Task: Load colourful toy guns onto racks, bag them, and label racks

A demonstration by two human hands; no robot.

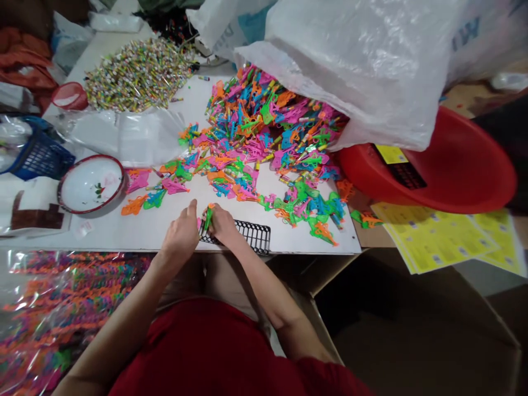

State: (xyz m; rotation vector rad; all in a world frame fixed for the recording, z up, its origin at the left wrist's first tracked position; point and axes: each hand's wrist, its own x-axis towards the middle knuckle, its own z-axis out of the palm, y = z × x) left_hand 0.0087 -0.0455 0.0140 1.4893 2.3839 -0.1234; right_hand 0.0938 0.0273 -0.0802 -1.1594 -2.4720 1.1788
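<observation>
Apparently, a green toy is being handled over the rack

The step in hand looks like fitting or setting one piece: the green toy [209,218] sits between the two hands, at the left end of the black rack [259,236], which lies along the near edge of the table [136,235]. The right hand [223,224] grips the toy in its fingers. The left hand [181,234] is just beside it with fingers partly bent; whether it holds anything, I cannot tell. The next move seems to call for a firm pinch on the toy and the rack kept steady, since the rack reaches to the table's edge.

Now the count. One rack, one toy clearly in hand, one red basin [470,165], one white bowl [91,184], one blue basket [47,157], one small red dish [69,97]. The yellow sheets [433,242] overlap; at least two show. The heap [264,115] of bright toys holds too many to count, and so does the pile [136,77] of little tubes at the far left.
</observation>
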